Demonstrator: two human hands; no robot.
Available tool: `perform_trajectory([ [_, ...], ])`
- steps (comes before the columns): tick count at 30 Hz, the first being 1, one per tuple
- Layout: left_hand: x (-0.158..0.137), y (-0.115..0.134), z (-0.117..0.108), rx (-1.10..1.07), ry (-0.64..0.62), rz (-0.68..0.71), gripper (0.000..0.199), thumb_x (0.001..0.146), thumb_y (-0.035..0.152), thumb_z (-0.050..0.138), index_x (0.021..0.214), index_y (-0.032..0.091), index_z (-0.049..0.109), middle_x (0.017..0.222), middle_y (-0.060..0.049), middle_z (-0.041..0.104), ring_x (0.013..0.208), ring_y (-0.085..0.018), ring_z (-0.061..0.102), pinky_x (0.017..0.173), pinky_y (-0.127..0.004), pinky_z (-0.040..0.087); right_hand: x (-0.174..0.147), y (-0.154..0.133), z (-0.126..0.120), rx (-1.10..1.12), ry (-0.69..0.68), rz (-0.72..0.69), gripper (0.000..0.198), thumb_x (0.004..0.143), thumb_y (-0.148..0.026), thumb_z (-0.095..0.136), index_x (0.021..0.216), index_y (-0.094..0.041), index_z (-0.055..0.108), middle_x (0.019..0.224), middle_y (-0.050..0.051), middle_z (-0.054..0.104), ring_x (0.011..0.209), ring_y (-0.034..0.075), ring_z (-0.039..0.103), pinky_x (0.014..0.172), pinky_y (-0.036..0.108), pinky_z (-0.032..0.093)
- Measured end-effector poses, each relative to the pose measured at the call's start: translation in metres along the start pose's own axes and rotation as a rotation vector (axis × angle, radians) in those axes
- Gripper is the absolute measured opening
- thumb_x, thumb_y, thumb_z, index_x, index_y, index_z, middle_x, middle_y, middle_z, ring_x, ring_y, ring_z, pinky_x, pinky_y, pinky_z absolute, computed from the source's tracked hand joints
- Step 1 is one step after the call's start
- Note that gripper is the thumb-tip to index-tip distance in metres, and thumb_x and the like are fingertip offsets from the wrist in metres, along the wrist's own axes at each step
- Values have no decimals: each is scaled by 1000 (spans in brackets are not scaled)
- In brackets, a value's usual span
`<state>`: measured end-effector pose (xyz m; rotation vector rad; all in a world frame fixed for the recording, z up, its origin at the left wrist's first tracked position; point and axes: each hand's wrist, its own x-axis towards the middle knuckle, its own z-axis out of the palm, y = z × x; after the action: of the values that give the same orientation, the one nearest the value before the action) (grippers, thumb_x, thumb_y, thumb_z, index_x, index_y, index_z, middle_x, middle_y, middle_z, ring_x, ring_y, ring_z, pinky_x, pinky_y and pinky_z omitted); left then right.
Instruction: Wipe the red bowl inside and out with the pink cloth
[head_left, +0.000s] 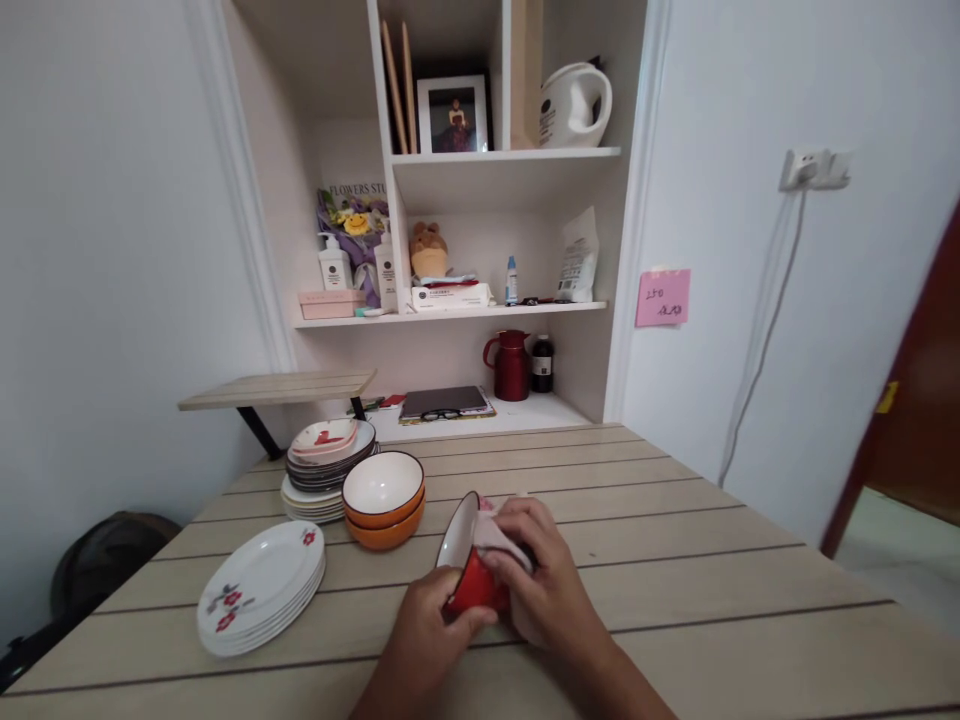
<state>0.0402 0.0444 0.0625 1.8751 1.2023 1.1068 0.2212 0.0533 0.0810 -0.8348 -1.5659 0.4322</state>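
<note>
A person stands at the near edge of a slatted wooden desk, both bare hands together just in from that edge, about midway along it. The left hand has its grip closed around the underside of one red bowl with a white inside, tipped on its side so the mouth faces the left edge. The right hand presses a pale cloth against the bowl's outer wall, fingers curled over cloth and bowl together; the cloth has a little pink showing at its top. Just beyond the hands, toward the left edge, two orange bowls with white insides sit nested one in the other. Behind them, near the far left corner, is a taller stack of plates, white ones below, darker ones above and a pink-and-red patterned dish on top; I cannot count them exactly. Closer to the near left corner lies a second stack of white plates with red flowers, about four or five by their rims. Beyond the far edge, a low shelf holds one red jug, one dark bottle and one pair of glasses on a dark tablet. One pink note is stuck to the wall on the right.
</note>
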Motion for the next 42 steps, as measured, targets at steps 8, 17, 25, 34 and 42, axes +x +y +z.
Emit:
perform_trajectory([
  [8, -2, 2, 1, -8, 94, -6, 38, 70, 34, 75, 105, 18, 73, 105, -10, 77, 96, -29, 69, 89, -35, 53, 5, 8, 2, -19, 100, 197, 22, 98, -32, 58, 107, -26, 77, 107, 9, 73, 102, 30, 66, 94, 44, 51],
  [17, 6, -6, -2, -136, 202, 84, 36, 78, 32, 67, 110, 19, 71, 117, -13, 74, 110, -29, 69, 97, -40, 53, 2, 8, 2, -11, 151, 178, 24, 94, -27, 58, 113, -25, 73, 112, 9, 72, 105, 29, 66, 94, 43, 52],
  [25, 7, 2, -5, -153, 147, -2, 20, 73, 34, 71, 85, 20, 78, 83, -6, 79, 79, -26, 71, 75, -33, 55, 3, 1, 1, 17, 90, 82, 9, 83, -18, 63, 80, -26, 67, 92, 5, 69, 93, 27, 65, 86, 39, 50],
  [34, 7, 2, -6, -165, 160, -11, 22, 71, 35, 73, 86, 20, 79, 82, -5, 79, 78, -25, 70, 75, -32, 55, 1, -4, 3, 26, -7, 34, 12, 82, -16, 65, 79, -27, 70, 92, 5, 67, 94, 26, 65, 85, 37, 51],
  [42, 4, -1, -4, -272, 75, 6, 31, 75, 42, 79, 93, 17, 79, 90, -8, 76, 85, -25, 70, 78, -32, 57, 3, 1, 2, -23, 163, 203, 8, 88, -27, 63, 87, -24, 71, 94, 6, 68, 89, 27, 65, 82, 39, 51],
])
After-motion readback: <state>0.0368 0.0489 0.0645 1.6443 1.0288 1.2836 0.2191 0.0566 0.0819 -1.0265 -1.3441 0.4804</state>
